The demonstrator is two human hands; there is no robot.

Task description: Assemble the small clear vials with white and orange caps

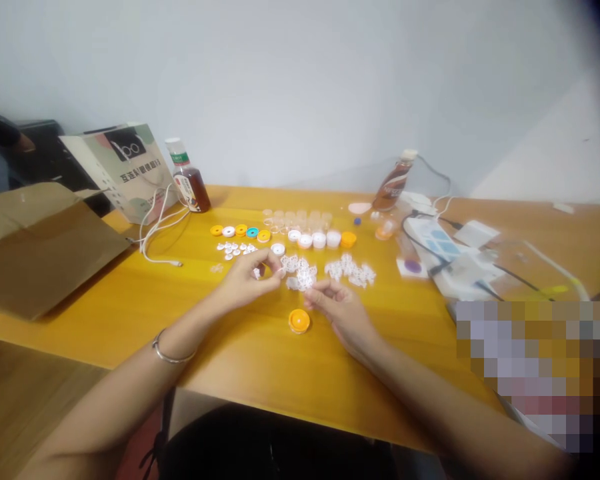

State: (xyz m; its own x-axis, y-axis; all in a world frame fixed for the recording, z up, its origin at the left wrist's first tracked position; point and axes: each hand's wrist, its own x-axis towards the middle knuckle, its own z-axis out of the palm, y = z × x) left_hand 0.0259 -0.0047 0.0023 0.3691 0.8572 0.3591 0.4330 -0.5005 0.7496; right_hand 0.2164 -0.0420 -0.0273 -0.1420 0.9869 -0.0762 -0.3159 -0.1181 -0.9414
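My left hand [247, 279] hovers by the pile of small clear-white plastic parts [300, 272], thumb and forefinger curled together in a pinch. Whatever sits between those fingertips is too small to make out. My right hand [343, 312] is at the near edge of the same pile, its fingertips also pinched together; I cannot make out what they hold. Just in front of my right fingers, an orange round cap [299, 321] lies on the table with its hollow side up. A white ring-like cap [278, 249] rests behind my left fingers.
Behind the hands run a row of coloured caps [241, 230], white caps [319, 240] and clear cups [300, 219]. Another clear-parts pile [351, 271] lies right. Bottles [193, 187] [394, 181], a paper bag [125, 170], a cardboard box [45, 247] and a power strip [433, 243] surround the work area.
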